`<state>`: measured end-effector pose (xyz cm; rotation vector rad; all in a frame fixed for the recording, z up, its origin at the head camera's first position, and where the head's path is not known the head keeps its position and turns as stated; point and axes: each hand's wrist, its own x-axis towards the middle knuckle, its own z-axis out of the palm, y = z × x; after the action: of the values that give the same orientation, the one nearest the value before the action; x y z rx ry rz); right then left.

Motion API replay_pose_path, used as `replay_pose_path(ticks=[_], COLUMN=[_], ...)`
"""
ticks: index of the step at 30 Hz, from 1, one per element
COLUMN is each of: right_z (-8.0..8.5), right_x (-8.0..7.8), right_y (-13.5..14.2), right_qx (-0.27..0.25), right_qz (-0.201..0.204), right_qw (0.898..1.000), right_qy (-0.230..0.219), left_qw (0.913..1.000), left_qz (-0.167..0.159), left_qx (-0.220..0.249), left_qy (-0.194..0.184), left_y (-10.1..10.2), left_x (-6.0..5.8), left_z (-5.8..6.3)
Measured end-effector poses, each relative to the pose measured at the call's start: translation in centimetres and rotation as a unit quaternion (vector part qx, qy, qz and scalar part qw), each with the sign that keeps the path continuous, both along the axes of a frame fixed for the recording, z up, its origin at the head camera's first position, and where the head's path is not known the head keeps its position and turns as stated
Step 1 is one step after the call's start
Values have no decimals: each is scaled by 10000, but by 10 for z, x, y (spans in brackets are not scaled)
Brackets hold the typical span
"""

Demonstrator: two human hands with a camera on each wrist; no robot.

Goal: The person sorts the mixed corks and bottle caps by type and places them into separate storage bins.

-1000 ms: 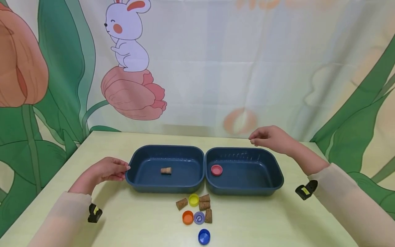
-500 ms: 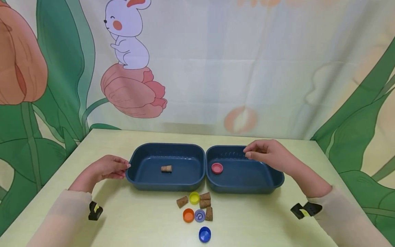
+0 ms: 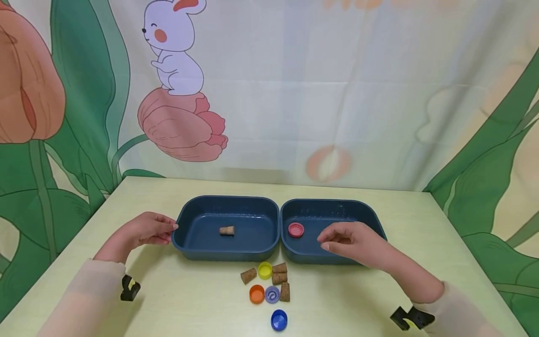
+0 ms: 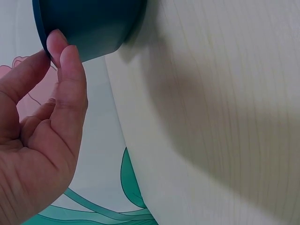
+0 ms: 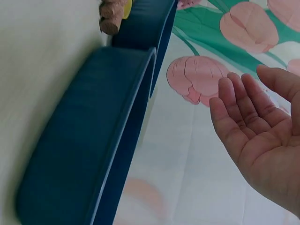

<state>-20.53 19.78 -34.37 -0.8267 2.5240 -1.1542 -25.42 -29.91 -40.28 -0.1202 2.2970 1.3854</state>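
My left hand (image 3: pixel 147 229) pinches the left end of the left dark blue tray (image 3: pixel 225 256); in the left wrist view its thumb and fingers (image 4: pixel 70 75) meet at the rim. A single cork (image 3: pixel 227 230) lies inside that tray. My right hand (image 3: pixel 351 243) hovers over the front part of the right dark blue tray (image 3: pixel 294 252), fingers loosely bent and holding nothing. The right wrist view shows its bare palm (image 5: pixel 267 140) apart from the tray wall. A pinkish-red bottle cap (image 3: pixel 296 230) lies in the right tray, left of that hand.
In front of the trays lie several corks (image 3: pixel 248 275), a yellow cap (image 3: pixel 265 270), an orange cap (image 3: pixel 257 294), a lilac cap (image 3: pixel 272 294) and, nearest, a blue cap (image 3: pixel 279 320). A printed curtain (image 3: pixel 269 117) hangs behind the table.
My right hand has come from beyond the right tray's back rim toward me, down over its front part. The left hand, the caps and the corks stay put.
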Motion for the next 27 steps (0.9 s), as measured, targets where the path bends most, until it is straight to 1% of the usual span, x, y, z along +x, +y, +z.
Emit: replay_pose_path(ticks=[8, 11, 12, 18, 19, 23, 27], right_z=[-11, -18, -21, -44, -48, -65, -78], right_x=[15, 18, 19, 16, 15, 11, 8], right_y=[-5, -7, -8, -14, -16, -21, -28], right_qx=[-191, -206, -197, 14, 77, 336, 503], right_qz=[338, 464, 498, 648, 657, 804, 888], right_qw=[9989, 9980, 9978, 9967, 9967, 9956, 9943], right_qy=[-248, -370, -396, -485, -481, -340, -312], left_qw=[10000, 10000, 9999, 9999, 9999, 10000, 10000], left_qz=[7, 31, 63, 16, -18, -2, -27], left_qx=[53, 71, 90, 164, 147, 94, 58], left_qy=[-17, -26, -79, -38, 20, 17, 27], left_y=[1, 0, 0, -1, -1, -2, -3], left_x=[0, 0, -2, -2, -1, -2, -3], left_z=[0, 0, -1, -4, -3, -5, -5])
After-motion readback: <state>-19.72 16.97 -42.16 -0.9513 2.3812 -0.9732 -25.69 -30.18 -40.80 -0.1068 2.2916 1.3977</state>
